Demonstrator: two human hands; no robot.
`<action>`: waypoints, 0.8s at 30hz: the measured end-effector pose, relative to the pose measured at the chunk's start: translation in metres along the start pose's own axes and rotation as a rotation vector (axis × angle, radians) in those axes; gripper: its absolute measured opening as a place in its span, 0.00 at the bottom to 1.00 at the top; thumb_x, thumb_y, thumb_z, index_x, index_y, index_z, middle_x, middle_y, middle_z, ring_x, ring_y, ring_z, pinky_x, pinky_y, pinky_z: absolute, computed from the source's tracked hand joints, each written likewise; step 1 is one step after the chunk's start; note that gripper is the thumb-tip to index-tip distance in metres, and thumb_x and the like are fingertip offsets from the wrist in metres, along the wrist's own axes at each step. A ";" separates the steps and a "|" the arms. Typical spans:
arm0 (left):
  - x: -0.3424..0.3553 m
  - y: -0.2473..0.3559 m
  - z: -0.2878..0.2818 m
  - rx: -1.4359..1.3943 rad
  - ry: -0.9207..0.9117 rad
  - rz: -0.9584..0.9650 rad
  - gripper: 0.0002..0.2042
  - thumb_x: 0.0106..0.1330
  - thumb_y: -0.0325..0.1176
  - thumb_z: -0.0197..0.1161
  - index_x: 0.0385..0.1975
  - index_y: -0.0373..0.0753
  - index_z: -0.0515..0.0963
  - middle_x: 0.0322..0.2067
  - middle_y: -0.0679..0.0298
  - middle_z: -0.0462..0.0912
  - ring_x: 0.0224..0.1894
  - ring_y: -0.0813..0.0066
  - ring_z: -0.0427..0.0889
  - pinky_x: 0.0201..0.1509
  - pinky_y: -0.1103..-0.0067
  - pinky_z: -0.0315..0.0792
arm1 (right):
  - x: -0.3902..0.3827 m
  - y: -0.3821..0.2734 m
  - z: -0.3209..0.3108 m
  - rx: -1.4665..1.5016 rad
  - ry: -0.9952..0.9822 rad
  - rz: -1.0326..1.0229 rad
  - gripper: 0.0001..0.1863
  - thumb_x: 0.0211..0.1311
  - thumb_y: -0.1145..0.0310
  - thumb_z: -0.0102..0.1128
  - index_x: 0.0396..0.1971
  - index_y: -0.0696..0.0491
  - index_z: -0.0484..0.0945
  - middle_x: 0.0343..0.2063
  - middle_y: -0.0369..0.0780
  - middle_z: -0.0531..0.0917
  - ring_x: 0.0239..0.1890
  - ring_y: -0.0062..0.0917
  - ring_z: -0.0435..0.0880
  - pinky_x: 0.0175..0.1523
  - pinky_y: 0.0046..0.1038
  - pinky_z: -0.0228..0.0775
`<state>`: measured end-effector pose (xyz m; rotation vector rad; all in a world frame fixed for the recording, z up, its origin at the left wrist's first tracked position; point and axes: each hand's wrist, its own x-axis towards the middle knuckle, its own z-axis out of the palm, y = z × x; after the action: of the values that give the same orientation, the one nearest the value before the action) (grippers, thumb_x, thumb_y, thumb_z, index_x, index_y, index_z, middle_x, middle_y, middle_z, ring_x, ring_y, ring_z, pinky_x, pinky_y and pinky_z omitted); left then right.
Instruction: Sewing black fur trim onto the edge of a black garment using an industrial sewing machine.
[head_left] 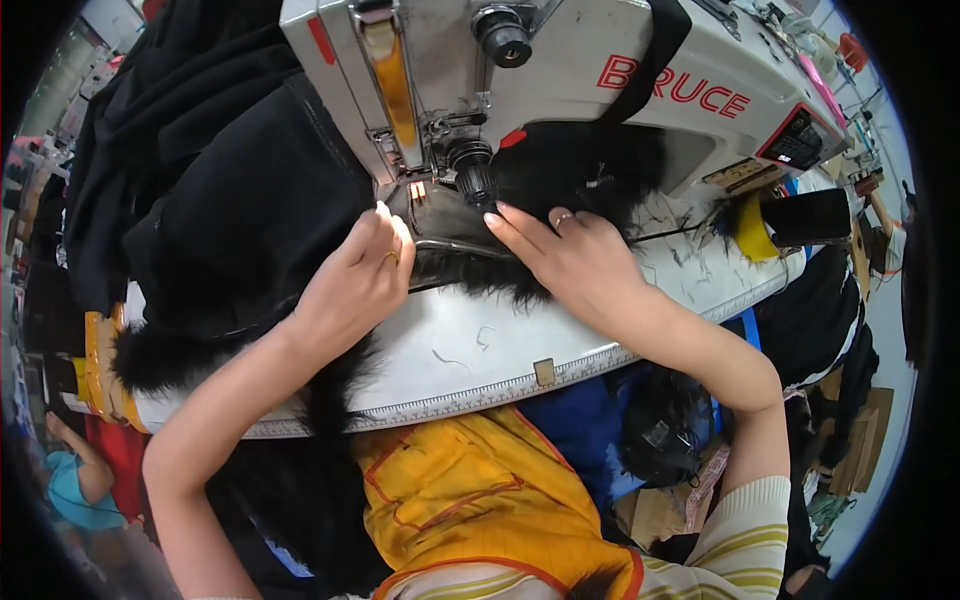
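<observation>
On the white sewing machine (pixel 560 60) there is red lettering (pixel 672 86) along its arm. At the right end of the machine sits a small dark control panel (pixel 797 140) with a red border. A dark phone screen (pixel 810 216) stands at the far right corner of the tabletop (pixel 480 350), beside a yellow thing (pixel 752 228).

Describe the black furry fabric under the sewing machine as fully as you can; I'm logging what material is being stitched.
The black furry fabric looks like plush faux fur with a long, shaggy pile. It lies flat across the white machine table, running under the needle area of the white sewing machine. One end bunches behind the needle; the other trails off the table's near left edge. The left hand presses it left of the needle, and the right hand holds it down on the right.
</observation>
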<state>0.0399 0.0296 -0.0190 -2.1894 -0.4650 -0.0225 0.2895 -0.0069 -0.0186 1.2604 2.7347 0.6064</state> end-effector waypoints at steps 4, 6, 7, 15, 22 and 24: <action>0.004 -0.003 0.006 -0.073 -0.131 0.050 0.10 0.55 0.30 0.53 0.34 0.32 0.74 0.31 0.58 0.78 0.39 0.68 0.76 0.64 0.68 0.57 | 0.020 -0.004 0.002 -0.061 0.087 0.003 0.26 0.50 0.70 0.53 0.53 0.60 0.70 0.52 0.41 0.72 0.45 0.28 0.74 0.51 0.28 0.64; 0.007 -0.009 0.014 -0.159 -0.073 -0.011 0.10 0.55 0.31 0.54 0.35 0.35 0.73 0.32 0.60 0.78 0.40 0.70 0.76 0.62 0.69 0.58 | 0.033 -0.010 0.005 0.003 0.167 -0.010 0.15 0.48 0.71 0.54 0.38 0.59 0.77 0.44 0.42 0.74 0.45 0.28 0.75 0.45 0.28 0.68; 0.006 -0.009 0.017 -0.141 -0.090 -0.015 0.10 0.55 0.31 0.54 0.35 0.35 0.73 0.32 0.60 0.78 0.40 0.70 0.76 0.62 0.69 0.58 | 0.042 -0.014 0.007 0.067 0.177 0.043 0.12 0.47 0.71 0.55 0.33 0.57 0.78 0.40 0.41 0.75 0.46 0.28 0.75 0.41 0.27 0.71; -0.009 0.002 0.016 -0.629 0.150 -0.268 0.13 0.49 0.26 0.57 0.36 0.39 0.79 0.37 0.66 0.80 0.40 0.72 0.77 0.51 0.73 0.70 | 0.028 0.018 0.023 0.103 0.040 0.109 0.18 0.50 0.71 0.53 0.45 0.48 0.73 0.33 0.36 0.78 0.25 0.26 0.82 0.26 0.26 0.73; -0.012 -0.001 0.023 -0.730 0.135 -0.315 0.15 0.51 0.28 0.56 0.41 0.39 0.78 0.43 0.66 0.79 0.44 0.74 0.76 0.48 0.75 0.69 | 0.027 0.018 0.033 -0.084 0.137 0.111 0.26 0.47 0.70 0.53 0.52 0.45 0.72 0.40 0.31 0.78 0.20 0.19 0.78 0.26 0.21 0.71; -0.015 -0.002 0.021 -0.814 0.120 -0.303 0.17 0.50 0.28 0.56 0.42 0.39 0.77 0.43 0.65 0.78 0.44 0.71 0.75 0.46 0.75 0.69 | 0.026 0.013 0.031 -0.042 0.154 0.107 0.25 0.47 0.69 0.54 0.51 0.45 0.73 0.38 0.30 0.78 0.21 0.18 0.78 0.26 0.20 0.71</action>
<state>0.0218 0.0420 -0.0326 -2.8520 -0.8164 -0.5966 0.2888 0.0305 -0.0394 1.4142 2.7716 0.7988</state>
